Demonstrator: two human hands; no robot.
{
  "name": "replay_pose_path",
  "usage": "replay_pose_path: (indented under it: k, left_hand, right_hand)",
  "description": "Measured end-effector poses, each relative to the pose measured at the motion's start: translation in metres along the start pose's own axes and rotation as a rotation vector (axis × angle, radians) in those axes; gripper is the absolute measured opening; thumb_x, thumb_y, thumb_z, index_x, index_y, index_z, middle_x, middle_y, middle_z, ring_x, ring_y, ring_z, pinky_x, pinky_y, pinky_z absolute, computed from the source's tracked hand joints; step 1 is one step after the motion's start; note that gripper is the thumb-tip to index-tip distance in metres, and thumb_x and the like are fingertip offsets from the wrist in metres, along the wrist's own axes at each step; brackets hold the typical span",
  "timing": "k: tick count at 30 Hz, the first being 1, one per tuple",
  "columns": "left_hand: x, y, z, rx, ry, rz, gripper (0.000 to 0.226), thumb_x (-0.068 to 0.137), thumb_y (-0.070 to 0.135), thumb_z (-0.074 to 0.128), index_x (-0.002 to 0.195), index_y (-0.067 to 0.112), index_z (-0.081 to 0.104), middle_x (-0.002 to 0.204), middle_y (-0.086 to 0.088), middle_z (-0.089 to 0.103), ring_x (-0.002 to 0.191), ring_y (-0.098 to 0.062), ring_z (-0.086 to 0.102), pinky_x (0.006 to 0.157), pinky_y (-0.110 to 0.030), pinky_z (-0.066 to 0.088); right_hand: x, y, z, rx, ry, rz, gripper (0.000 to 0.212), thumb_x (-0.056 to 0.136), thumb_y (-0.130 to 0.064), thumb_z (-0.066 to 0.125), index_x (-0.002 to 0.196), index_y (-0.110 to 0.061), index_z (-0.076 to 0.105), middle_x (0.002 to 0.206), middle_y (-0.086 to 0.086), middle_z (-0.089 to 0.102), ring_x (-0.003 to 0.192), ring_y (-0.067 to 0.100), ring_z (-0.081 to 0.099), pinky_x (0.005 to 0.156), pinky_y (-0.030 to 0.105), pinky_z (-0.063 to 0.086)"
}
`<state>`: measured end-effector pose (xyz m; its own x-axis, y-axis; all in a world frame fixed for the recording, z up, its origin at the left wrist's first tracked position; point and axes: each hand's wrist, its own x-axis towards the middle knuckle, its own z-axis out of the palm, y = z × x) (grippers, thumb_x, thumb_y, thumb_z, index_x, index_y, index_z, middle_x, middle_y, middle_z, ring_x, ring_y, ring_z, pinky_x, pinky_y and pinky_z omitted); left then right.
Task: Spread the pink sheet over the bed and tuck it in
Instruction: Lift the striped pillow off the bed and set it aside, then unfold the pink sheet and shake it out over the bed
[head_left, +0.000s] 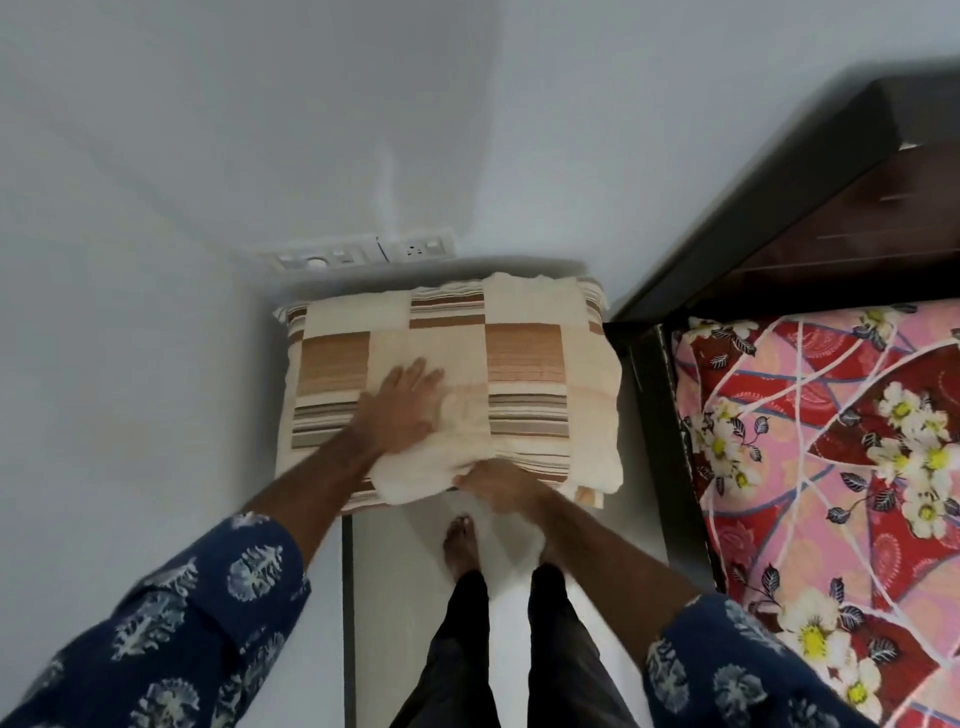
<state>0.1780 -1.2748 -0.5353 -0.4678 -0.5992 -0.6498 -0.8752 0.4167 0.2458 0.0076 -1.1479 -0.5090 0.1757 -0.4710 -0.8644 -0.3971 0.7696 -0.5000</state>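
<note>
Mostly room first.
Room: pale grey wall (208, 156), white switch panel (363, 254) at frame centre, light floor (395, 561) at the bottom.
Bed: dark wooden frame (649, 415) on the right edge.
Pink sheet: pink floral sheet (831, 441) lies on the bed, right side of frame.
Stack: folded cream-and-brown striped quilt (530, 374) at centre, touching the wall.
Left hand: left hand (405, 405) flat, fingers straight, pressing the quilt top.
Right hand: right hand (498, 486) curled around the quilt's near edge.
Person: bare feet (460, 540), blue print sleeves (197, 623).
</note>
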Motion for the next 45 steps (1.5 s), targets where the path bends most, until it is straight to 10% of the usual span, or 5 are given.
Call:
replay_pose_path:
  k: [6,12,28,45]
  left_hand:
    - [-0.017,0.010,0.029,0.036,0.062,-0.065,0.101,0.091,0.044,0.065,0.157,0.037,-0.010,0.166,0.003,-0.021,0.154,-0.031,-0.010,0.111,-0.075,0.023]
    - [-0.020,0.011,0.027,0.077,0.056,-0.059,0.094,0.094,0.044,0.060,0.158,0.033,-0.007,0.167,0.000,-0.017,0.154,-0.032,-0.006,0.112,-0.071,0.026]
    - [-0.032,0.268,-0.041,0.522,0.268,0.608,0.071,0.093,0.045,0.058,0.154,0.017,0.034,0.162,-0.010,0.032,0.145,-0.034,0.037,0.105,-0.062,0.041]
    - [-0.194,0.720,0.151,0.706,0.102,1.214,0.069,0.104,0.046,0.039,0.160,0.022,0.006,0.168,-0.003,0.005,0.154,-0.027,0.009,0.121,-0.059,0.016]
  right_hand:
    - [0.008,0.018,-0.048,-0.639,0.685,-0.249,0.034,0.092,-0.036,0.058,0.123,-0.020,0.054,0.127,0.001,0.055,0.115,0.024,0.053,0.088,0.040,0.052]
    - [0.025,0.024,-0.064,-0.855,0.472,-0.233,0.076,0.094,-0.043,0.058,0.157,-0.026,0.018,0.167,0.005,0.011,0.153,0.032,0.013,0.121,0.053,0.024]
    - [-0.225,0.158,-0.122,-0.475,0.944,0.059,0.076,0.096,-0.040,0.053,0.158,-0.021,0.013,0.166,0.007,0.014,0.151,0.030,0.020,0.121,0.047,0.022]
    - [-0.513,0.558,-0.014,0.113,1.310,0.487,0.071,0.097,-0.043,0.052,0.156,-0.019,0.020,0.163,0.010,0.020,0.144,0.035,0.030,0.114,0.051,0.031]
